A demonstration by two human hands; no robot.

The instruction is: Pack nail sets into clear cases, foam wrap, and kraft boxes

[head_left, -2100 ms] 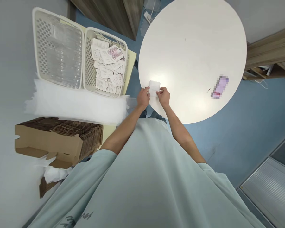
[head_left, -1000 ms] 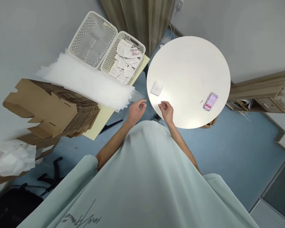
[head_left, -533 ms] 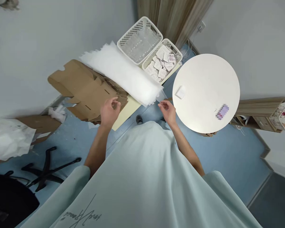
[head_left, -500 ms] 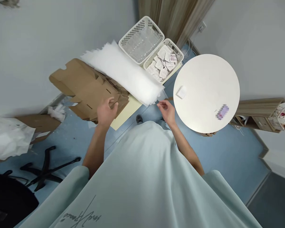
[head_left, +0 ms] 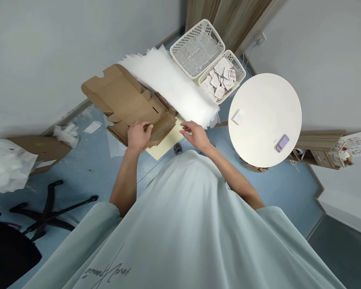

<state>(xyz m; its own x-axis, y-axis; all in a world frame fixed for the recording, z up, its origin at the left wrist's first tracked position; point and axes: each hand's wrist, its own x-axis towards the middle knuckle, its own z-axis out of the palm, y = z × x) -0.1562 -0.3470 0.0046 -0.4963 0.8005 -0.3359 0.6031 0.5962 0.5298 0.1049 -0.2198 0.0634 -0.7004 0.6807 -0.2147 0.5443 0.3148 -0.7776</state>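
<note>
The stack of flattened cardboard boxes (head_left: 129,98) lies just beyond and under the left hand (head_left: 136,136), whose thumb stands apart from its fingers at the near edge; contact is unclear. The right hand (head_left: 197,137), thumb and fingers slightly parted, hangs near the white sheets' (head_left: 174,84) edge, blue floor (head_left: 221,140) opening toward the round table (head_left: 264,104).

Plain grey walls (head_left: 63,48) meet a blue floor (head_left: 90,182). A wood-grain panel (head_left: 225,20) stands at the back, with a wall socket (head_left: 261,39) to its right. A round white desk (head_left: 264,104) stands near a low wooden shelf unit (head_left: 315,139); a black chair (head_left: 12,249) occupies the lower left, its base (head_left: 48,214) spread across the floor.
</note>
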